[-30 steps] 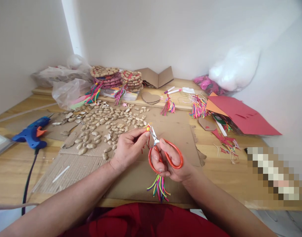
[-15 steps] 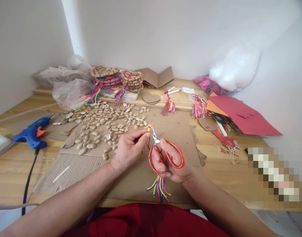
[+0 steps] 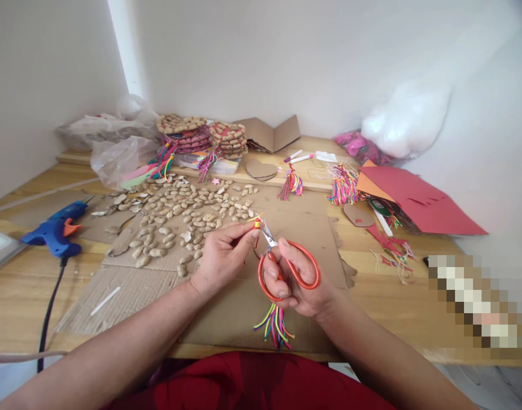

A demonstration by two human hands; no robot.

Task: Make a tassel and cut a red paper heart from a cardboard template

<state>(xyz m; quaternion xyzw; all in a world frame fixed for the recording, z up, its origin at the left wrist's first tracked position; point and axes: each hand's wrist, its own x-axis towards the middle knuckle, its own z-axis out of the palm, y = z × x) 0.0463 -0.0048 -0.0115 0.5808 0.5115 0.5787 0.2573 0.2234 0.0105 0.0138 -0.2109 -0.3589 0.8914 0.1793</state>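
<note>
My left hand [image 3: 227, 253] is closed, pinching a small bundle of red and yellow cord [image 3: 256, 225] between thumb and fingers. Short loose ends stick up from the bundle's top. My right hand [image 3: 297, 279] grips red-handled scissors [image 3: 268, 236], thumb in one loop and fingers in the other. The blades point up beside the cord ends, slightly parted. Below my right hand, the multicoloured strands of a tassel [image 3: 276, 327] fan out over the cardboard; its upper part is hidden behind the hand.
Loose peanuts [image 3: 175, 208] cover the cardboard's left side. A blue glue gun [image 3: 58, 228] lies at the left with its cable. Peanut-covered pieces [image 3: 227, 139] are stacked at the back. Further tassels [image 3: 344, 185], a cardboard heart [image 3: 261, 169] and red sheets [image 3: 427, 199] lie behind and right.
The scissors have shifted slightly right, away from the cord bundle. My left hand stays nearly where it was, still pinching the cord.
</note>
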